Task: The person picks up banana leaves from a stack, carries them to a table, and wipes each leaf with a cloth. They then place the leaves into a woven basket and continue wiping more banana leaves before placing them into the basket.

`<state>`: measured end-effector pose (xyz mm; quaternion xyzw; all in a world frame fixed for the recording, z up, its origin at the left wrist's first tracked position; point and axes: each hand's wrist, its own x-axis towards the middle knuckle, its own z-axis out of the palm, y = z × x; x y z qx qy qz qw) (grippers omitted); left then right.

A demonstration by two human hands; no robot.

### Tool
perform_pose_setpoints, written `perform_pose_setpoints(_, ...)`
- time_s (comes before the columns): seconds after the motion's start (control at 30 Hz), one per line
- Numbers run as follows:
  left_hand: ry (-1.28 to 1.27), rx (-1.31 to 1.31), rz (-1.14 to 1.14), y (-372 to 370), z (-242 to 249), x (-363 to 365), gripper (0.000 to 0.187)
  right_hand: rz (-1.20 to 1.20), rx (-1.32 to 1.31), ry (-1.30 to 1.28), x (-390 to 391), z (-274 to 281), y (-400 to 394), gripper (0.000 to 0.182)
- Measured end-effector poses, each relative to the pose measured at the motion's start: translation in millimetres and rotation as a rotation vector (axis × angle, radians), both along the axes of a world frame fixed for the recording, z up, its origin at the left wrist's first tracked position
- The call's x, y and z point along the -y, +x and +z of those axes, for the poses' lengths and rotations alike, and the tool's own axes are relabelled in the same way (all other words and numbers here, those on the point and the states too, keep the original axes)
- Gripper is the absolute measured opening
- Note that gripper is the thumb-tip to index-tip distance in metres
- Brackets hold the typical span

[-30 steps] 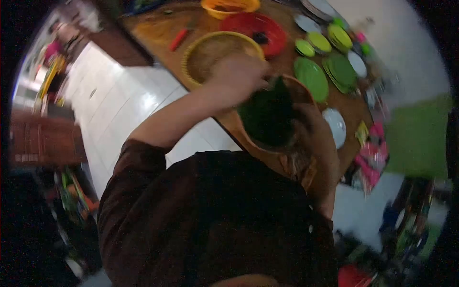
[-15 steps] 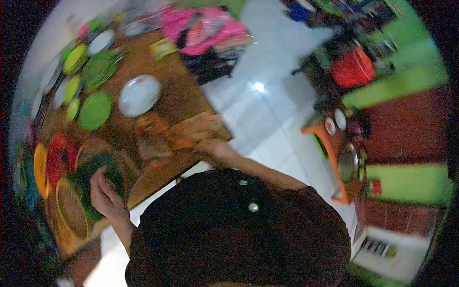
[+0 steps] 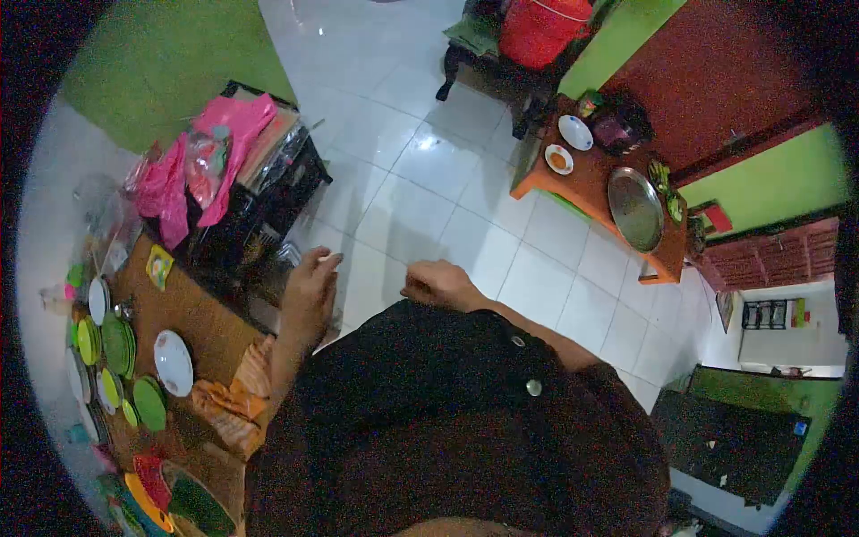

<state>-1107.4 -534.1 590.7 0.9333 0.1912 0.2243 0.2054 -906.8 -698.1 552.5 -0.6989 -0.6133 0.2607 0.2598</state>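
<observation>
Here the left hand [image 3: 310,291] hangs past the edge of the brown table [image 3: 192,315], fingers loosely extended and slightly apart, holding nothing; nearest to it is the striped orange cloth [image 3: 240,398], which lies crumpled at the table's near edge beside the forearm. The right hand [image 3: 436,285] is curled into a loose fist above the white tiled floor [image 3: 447,192], empty as far as can be seen. On the table, a white plate [image 3: 173,362] sits just beside the cloth, with green plates [image 3: 116,345] stacked and spread farther along toward the wall — and red, orange and green baskets [image 3: 157,488] crowd the lower end. Pink bags [image 3: 201,161] lie heaped on a dark rack [image 3: 268,201] at the table's far end. Across the floor stands a low orange table [image 3: 586,183] bearing a round metal tray [image 3: 635,208] and small bowls [image 3: 567,146] — behind it a red bucket [image 3: 541,27] rests on a dark bench. The walls are bright green and brick red.
</observation>
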Motion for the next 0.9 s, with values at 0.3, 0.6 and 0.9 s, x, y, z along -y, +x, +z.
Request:
perform_pose_setpoints(0.3, -0.197, -0.043, -0.169, 160.4, -25.2, -59.0, 0.022, -0.372, -0.189, 0.154, -6.6, -26.4, 121.5, 0.020)
perform_pose_setpoints(0.6, -0.261, -0.064, -0.185, 349.5, -64.1, -165.7, 0.019, -0.390, -0.191, -0.145, -95.3, -73.0, 316.7, 0.018)
perform_pose_setpoints(0.9, -0.278, -0.099, -0.342, 539.7, -38.9, -251.9, 0.018, -0.603, -0.271, -0.107, -161.9, -62.7, 472.6, 0.023)
